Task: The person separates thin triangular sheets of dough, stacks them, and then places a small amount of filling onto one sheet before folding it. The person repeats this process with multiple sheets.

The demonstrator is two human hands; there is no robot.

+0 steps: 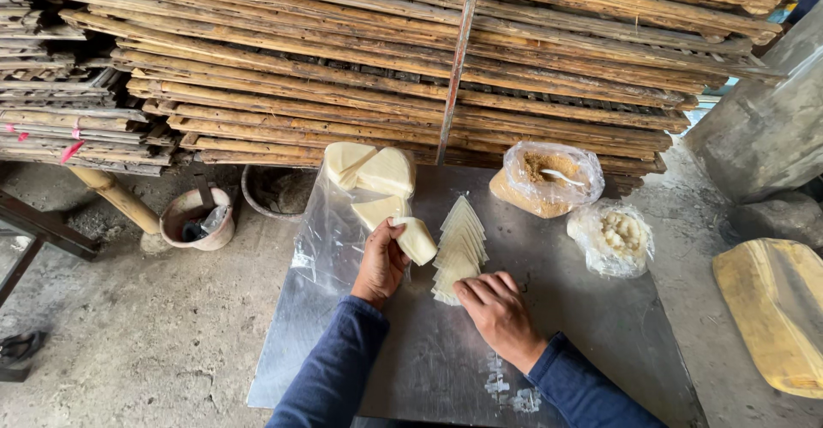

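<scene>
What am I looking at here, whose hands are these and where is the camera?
There is no machine here: a person works with two bare hands, and the single picture comes from a camera worn on their head, looking down. The left hand, in a dark blue sleeve, holds a pale cream folded wedge of dough in its fingers. The right hand rests flat at the near end of a fanned row of thin pale triangular sheets on a grey metal tabletop. More pale wedges lie on a clear plastic sheet. Further right sit an open clear bag of brown crumbs and a smaller clear bag of whitish lumps. Stacked bamboo racks fill the background.
</scene>
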